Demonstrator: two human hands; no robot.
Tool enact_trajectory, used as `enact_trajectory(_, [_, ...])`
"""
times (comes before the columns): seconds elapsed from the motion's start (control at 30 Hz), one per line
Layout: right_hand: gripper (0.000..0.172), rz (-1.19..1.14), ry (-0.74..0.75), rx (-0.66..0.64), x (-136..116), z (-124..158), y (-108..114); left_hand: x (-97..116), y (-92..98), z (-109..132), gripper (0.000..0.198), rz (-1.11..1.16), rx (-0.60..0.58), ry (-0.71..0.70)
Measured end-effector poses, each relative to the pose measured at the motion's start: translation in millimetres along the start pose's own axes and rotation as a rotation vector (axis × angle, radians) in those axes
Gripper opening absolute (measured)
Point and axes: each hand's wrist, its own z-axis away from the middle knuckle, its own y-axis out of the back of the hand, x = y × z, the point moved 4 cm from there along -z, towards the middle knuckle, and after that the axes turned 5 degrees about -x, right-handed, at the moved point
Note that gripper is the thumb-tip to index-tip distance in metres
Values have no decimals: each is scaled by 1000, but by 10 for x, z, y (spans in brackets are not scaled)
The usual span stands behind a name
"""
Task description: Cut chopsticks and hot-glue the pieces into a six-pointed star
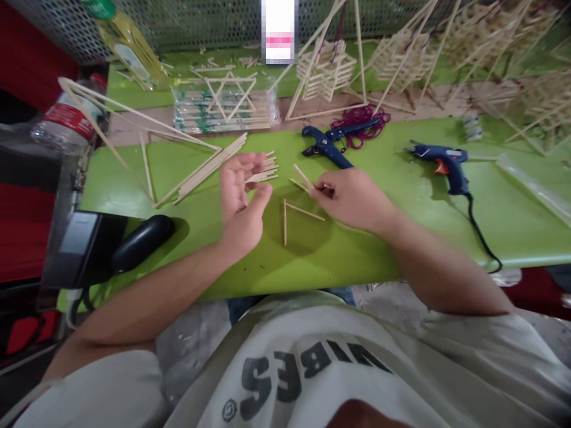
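Note:
My right hand [345, 196] pinches thin wooden sticks [302, 177], whose pale ends poke out to the left of my fingertips. Held up with its fingers apart, my left hand [243, 205] has nothing in its grasp. Just behind its fingers lies a small pile of short wooden sticks [269, 169]. Between my hands, two sticks [285, 223] meet at an angle on the green table [357, 255]. A bundle of longer sticks [209, 168] rests to the left, beside a wooden triangular frame [145, 160].
Blue cutters [328, 147] and purple cord [363, 122] lie beyond my right hand. A blue glue gun [448, 163] with a cable sits at right. Finished stick structures [328, 71] stand behind. Packed sticks [187, 113], a yellow-liquid bottle [131, 50] and a black case [143, 241] are left.

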Motion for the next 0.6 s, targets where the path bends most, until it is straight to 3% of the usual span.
enact_trajectory(0.07, [29,83,-86,-20,15,-17,13,-8,86,-35,40,11,67,24])
enact_trajectory(0.17, [23,141,-134,-23,-67,-20,-48,30,131,-69,29,29,73,59])
enact_trajectory(0.37, [26,252,-150,-48,-169,-6,-168,150,84,-91,28,-55,-4,86])
enact_trajectory(0.6, [29,356,-164,-14,-27,-27,-153,233,35,-107,25,-101,-123,131])
